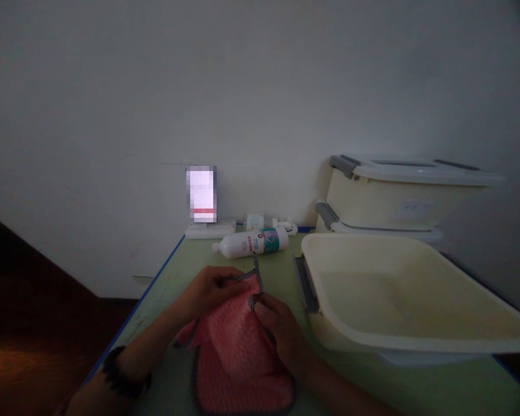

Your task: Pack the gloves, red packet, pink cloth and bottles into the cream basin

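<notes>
A pink cleaning cloth (238, 335) with a black-and-white checked border is held up above the green table, its lower part spread near the front edge. My left hand (214, 289) is closed on its upper left edge, close to a corner with a hanging loop. On the right edge of the cloth, my right hand (277, 323) pinches the checked trim between thumb and fingers. Just beyond the cloth lies a white bottle (253, 242) with a green and purple label, on its side.
An open cream plastic bin (309, 289) stands on the right of the table (156, 294). Behind it are stacked lidded storage boxes (381, 199) with grey latches. A lit phone (202, 193) on a white stand (210, 230) and a clear spray bottle (255, 222) sit by the wall.
</notes>
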`<act>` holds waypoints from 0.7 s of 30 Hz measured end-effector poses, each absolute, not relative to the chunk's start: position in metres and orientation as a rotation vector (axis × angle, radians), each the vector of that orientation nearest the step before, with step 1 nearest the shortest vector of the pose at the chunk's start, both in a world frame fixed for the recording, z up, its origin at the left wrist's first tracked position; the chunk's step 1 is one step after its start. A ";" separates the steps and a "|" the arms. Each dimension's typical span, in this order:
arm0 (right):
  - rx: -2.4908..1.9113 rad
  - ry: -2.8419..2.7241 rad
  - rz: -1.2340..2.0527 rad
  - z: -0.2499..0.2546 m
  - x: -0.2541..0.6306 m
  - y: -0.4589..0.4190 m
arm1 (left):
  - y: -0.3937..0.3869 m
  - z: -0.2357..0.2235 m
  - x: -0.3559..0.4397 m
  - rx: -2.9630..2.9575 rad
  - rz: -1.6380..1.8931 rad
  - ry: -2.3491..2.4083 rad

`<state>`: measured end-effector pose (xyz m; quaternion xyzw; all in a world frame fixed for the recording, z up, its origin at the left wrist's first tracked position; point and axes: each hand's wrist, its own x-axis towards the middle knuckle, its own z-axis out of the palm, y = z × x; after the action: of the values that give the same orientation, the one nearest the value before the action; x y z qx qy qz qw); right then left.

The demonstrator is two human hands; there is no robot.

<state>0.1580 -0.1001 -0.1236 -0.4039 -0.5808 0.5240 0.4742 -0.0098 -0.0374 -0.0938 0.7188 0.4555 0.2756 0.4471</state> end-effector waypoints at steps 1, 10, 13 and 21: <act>-0.979 -1.428 1.281 -0.124 0.158 -0.100 | -0.038 -0.093 -0.009 1.780 0.714 1.150; -0.937 -1.591 1.437 -0.128 0.161 -0.099 | -0.032 -0.079 -0.017 1.389 1.344 1.478; -1.050 -1.642 1.371 -0.128 0.162 -0.099 | -0.028 -0.080 -0.023 1.266 1.435 1.527; -1.101 -1.260 1.330 -0.137 0.159 -0.096 | -0.021 -0.087 -0.024 1.096 1.230 1.256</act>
<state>0.1592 -0.0958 -0.1374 -0.4515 -0.5168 0.5455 0.4811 -0.0237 -0.0209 -0.0873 0.4552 0.5214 0.5108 0.5100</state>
